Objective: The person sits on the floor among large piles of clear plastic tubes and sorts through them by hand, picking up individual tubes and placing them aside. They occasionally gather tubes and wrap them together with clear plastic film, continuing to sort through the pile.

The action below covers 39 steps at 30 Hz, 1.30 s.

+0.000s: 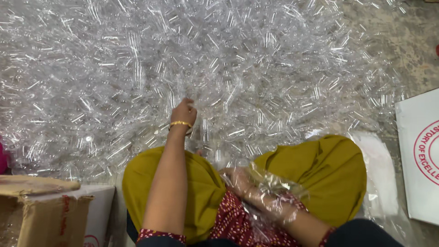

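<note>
Your left hand [184, 112] was closed in the bottle pile [228, 68]; your right hand [238, 180] gripped a plastic bag [270, 192]; it could slip, spilling bottles.

Heaped clear plastic bottles [206, 59] on floor

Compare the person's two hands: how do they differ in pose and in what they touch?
The left hand reaches out with the arm extended into the heap of clear plastic bottles on the floor; the right hand stays close in the lap. The left hand is bare in plain view; the right hand is seen through a clear plastic bag. A gold bangle shows on the left wrist only. Both touch clear plastic.
</note>
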### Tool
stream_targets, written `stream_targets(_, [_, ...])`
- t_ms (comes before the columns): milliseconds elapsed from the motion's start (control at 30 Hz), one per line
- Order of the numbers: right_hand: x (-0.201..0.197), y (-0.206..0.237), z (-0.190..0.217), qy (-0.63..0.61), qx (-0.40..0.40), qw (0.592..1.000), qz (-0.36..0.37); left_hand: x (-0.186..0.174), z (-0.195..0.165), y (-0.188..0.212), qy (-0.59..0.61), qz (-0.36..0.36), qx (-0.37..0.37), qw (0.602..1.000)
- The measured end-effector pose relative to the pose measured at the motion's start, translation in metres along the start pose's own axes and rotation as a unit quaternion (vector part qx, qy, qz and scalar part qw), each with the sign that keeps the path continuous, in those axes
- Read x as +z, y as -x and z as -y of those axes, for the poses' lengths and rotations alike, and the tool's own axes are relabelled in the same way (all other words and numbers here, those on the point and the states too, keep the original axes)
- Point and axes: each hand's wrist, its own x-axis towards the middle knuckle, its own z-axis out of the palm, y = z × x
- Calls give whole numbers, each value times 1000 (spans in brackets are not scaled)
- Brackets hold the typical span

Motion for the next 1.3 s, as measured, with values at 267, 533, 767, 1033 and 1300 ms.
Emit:
stream_targets(267, [12,39,-18,18,5,1000,-24,36,-5,23,-80,57,239,966])
stream_targets(533, [-25,63,-8,21,-14,998,61,35,-5,11,-24,3,153,988])
stream_targets(767, [-203,72,-47,73,51,993,79,6,7,4,354,-34,-14,935])
stream_targets(1033, [-327,48,-67,7,-54,945,-323,-11,-11,38,296,-14,123,947])
stream_targets(1300, [-143,-53,38,18,-136,954,-268,-2,6,62,340,44,90,935])
